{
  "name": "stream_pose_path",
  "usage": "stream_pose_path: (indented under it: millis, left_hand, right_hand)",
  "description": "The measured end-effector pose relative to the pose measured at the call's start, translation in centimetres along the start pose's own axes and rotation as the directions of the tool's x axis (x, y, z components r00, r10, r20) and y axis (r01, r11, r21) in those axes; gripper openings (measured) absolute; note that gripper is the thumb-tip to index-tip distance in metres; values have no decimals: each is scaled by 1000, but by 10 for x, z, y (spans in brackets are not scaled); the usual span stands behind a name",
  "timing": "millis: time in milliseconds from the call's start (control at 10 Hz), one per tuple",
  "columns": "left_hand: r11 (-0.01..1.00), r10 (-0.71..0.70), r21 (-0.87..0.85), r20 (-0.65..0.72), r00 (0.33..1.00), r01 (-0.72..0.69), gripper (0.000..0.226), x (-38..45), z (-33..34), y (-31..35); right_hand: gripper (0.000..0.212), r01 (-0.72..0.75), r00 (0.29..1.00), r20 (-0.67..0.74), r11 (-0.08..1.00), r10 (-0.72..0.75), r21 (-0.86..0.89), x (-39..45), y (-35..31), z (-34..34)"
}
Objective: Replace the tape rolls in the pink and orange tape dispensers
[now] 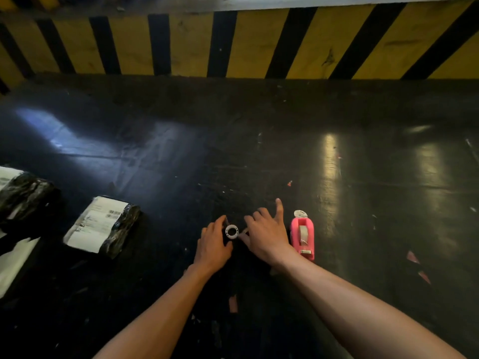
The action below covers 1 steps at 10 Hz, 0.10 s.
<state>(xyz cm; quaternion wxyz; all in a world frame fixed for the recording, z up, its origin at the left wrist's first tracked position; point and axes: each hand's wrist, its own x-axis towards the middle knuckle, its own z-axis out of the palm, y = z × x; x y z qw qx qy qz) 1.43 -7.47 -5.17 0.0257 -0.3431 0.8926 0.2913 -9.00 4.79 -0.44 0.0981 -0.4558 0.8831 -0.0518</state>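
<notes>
Dark, scuffed work surface (259, 151); yellow-and-black striped barrier (259, 42) along far edge.

Left hand (213, 246): gripping small tape roll with white core (231, 231), roll upright between both hands.

Right hand (267, 234): fingers spread, index extended; thumb near roll, contact unclear; grasp cannot be told.

Pink tape dispenser (302, 235): standing just right of right hand, roll seated inside, cutter end nearest viewer.

Two wrapped parcels with shipping labels (101, 225) (20, 193): left side, well apart from hands.

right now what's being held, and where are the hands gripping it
The left hand holds a small white tape core by its outer rim. The right hand pinches near it; its contact is unclear.
</notes>
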Motion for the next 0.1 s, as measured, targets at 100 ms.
stream_pose_path:
  millis: [100]
  left_hand:
    - [1000,-22,-20,-44,999,21,59,-26,6,-5]
  right_hand:
    - [36,-13,997,-81,998,19,68,-18,-1,1]
